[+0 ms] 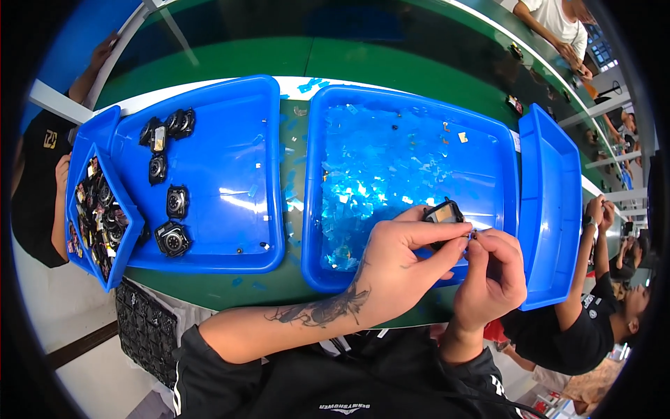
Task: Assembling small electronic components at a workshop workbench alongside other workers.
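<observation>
My left hand [399,258] grips a small black square camera-like part [442,212] with a gold-tinted face, holding it over the near rim of the middle blue tray [315,209]. My right hand [493,269] pinches at the part's right edge with thumb and forefinger; whatever sits between those fingertips is too small to make out. The tray beneath holds a litter of clear film scraps [377,167].
A left blue tray [276,174] holds several black round-lens parts [173,237]. A small blue bin [94,209] full of such parts tilts at its left end. Another blue tray [551,202] leans at the right. Other people sit left, right and far across the green bench.
</observation>
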{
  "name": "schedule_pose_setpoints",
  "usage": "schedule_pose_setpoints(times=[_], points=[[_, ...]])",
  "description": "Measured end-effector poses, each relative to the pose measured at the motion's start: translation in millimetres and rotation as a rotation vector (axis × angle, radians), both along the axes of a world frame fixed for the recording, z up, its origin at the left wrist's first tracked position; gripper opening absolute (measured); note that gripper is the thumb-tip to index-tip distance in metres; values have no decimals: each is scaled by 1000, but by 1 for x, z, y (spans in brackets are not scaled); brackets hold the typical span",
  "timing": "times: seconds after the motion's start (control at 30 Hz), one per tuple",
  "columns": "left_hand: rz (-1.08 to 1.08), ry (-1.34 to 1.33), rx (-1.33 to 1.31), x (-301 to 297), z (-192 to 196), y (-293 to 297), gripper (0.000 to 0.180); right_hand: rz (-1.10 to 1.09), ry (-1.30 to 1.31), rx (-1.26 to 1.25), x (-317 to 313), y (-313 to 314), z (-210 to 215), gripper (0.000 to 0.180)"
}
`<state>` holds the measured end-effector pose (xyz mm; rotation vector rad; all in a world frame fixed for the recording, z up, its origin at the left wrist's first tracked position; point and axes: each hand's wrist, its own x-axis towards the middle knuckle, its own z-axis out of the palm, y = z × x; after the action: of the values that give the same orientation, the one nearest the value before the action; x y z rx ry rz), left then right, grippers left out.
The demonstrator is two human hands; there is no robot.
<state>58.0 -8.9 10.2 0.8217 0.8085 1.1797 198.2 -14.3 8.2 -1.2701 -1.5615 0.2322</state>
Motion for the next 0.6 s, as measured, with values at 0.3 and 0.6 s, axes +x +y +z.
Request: schedule_pose_setpoints(times=[0.3, 0.6], points=[[-43, 74, 28, -3, -1, 0, 23, 24, 36, -11, 1, 2, -1, 18], [-19, 146, 91, -2, -2, -1, 23, 150, 278, -152, 4, -2, 3, 12]])
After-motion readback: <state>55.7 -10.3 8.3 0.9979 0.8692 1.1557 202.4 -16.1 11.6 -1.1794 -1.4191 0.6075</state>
